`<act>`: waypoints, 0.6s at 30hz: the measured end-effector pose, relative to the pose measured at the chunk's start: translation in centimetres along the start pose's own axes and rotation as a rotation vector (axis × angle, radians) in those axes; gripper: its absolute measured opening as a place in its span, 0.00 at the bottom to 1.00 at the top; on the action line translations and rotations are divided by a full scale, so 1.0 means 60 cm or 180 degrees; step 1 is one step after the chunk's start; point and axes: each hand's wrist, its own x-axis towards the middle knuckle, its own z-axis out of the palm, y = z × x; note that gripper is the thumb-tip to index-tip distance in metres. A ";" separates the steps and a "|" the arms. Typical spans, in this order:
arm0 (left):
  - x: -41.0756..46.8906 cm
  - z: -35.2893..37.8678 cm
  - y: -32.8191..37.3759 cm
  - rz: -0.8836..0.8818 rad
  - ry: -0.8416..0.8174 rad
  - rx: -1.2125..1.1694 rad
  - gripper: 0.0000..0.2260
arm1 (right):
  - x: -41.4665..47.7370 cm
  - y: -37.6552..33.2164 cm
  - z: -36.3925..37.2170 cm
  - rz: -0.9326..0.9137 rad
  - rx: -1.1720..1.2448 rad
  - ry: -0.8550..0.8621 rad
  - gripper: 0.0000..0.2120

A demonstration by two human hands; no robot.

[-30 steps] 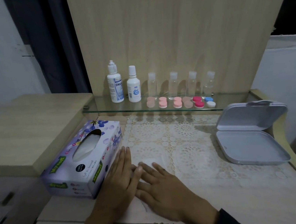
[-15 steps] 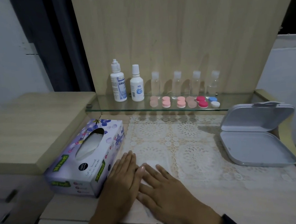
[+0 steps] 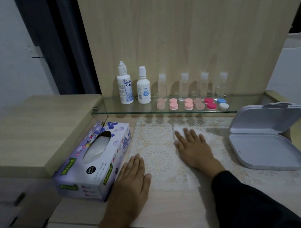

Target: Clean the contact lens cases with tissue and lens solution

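Contact lens cases are sitting untouched on the glass shelf, mid frame. Right hand is pressing flat on a tissue; left hand is lying flat, empty.

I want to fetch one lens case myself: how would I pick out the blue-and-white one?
Find the glass shelf against the wooden panel. In front of the clear bottles lies a row of lens cases. The blue-and-white lens case ends that row on the right, nearest the open grey box; the rest are pink or red.
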 end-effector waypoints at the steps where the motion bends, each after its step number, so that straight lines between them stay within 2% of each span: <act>1: 0.001 0.000 0.001 0.0001 0.0010 0.0008 0.25 | 0.001 -0.018 0.006 -0.0071 0.0016 0.0013 0.25; 5: 0.002 0.002 -0.001 0.0003 0.0072 0.0045 0.25 | -0.029 -0.090 0.028 -0.0696 0.0068 0.0070 0.24; 9: 0.000 0.000 -0.002 0.0029 0.0101 0.0086 0.26 | -0.072 -0.085 0.026 -0.1123 0.0047 -0.0002 0.26; 12: 0.001 -0.001 -0.001 0.0043 0.0106 0.0130 0.26 | -0.084 -0.034 0.015 -0.0944 -0.0008 0.0000 0.27; 15: 0.000 0.000 -0.001 0.0060 0.0166 0.0169 0.27 | -0.071 0.031 -0.001 -0.0393 -0.0086 0.0019 0.31; 18: -0.002 0.002 -0.001 0.0082 0.0206 0.0223 0.26 | -0.070 0.055 -0.005 -0.0048 -0.0057 0.0045 0.28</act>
